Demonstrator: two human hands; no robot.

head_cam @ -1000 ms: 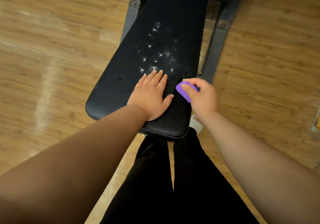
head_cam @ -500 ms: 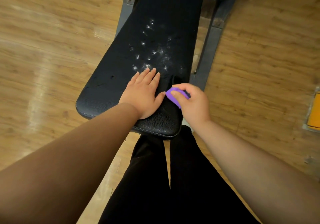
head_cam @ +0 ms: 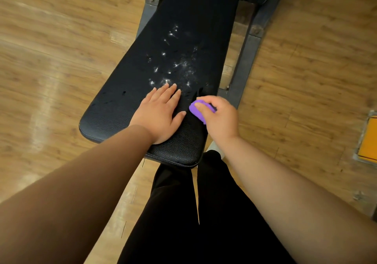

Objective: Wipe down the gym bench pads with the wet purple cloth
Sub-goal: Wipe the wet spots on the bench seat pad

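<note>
Purple cloth (head_cam: pixel 198 111), bunched into a small wad, is gripped by the right hand (head_cam: pixel 221 120) with the fingers curled over the top of it. It's held against the black textured gym bench pad (head_cam: pixel 122 110) right at the pad's right edge, near the end closest to the person. Left hand (head_cam: pixel 161 114) is laid flat and open on the pad just beside it, fingers straight and close together. Its thumb tip is pointed at the cloth, with only a sliver of pad seen between them.

Compared with half a second back, honestly not much is changed. Cloth and both hands are found at pretty much the same spot on the pad, and the patch of white specks (head_cam: pixel 177 66) just past the left fingertips is left unwiped. Only the view is shifted a bit.

Grey metal bench frame (head_cam: pixel 243 63) is seen beyond the right hand, with glossy wooden floor (head_cam: pixel 51 59) all round. Black trousers (head_cam: pixel 204 212) are seen at the bottom, and a yellow-orange thing (head_cam: pixel 369 139) is cut off at the right edge.
</note>
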